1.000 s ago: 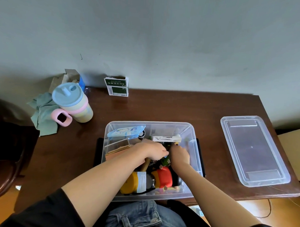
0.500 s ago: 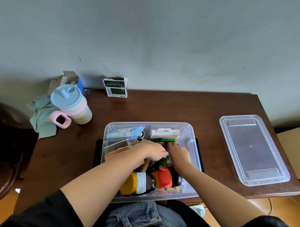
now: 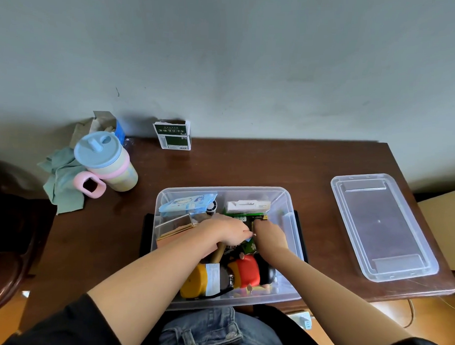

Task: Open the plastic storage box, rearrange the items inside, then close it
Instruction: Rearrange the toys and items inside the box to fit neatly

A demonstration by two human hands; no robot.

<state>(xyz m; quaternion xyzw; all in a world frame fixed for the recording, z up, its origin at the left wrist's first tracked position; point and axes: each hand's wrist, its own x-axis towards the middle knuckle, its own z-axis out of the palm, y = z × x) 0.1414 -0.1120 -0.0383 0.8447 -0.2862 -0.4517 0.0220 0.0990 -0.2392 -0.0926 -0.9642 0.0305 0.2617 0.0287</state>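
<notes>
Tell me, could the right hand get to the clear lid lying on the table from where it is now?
Probably yes. The lid lies flat and bare on the table, to the right of the storage box, with nothing between it and the right hand, which is busy inside the box.

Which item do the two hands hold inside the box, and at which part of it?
Both the left hand and the right hand are down among the items in the clear storage box, at a green packet. Whether either grips it cannot be told.
</notes>
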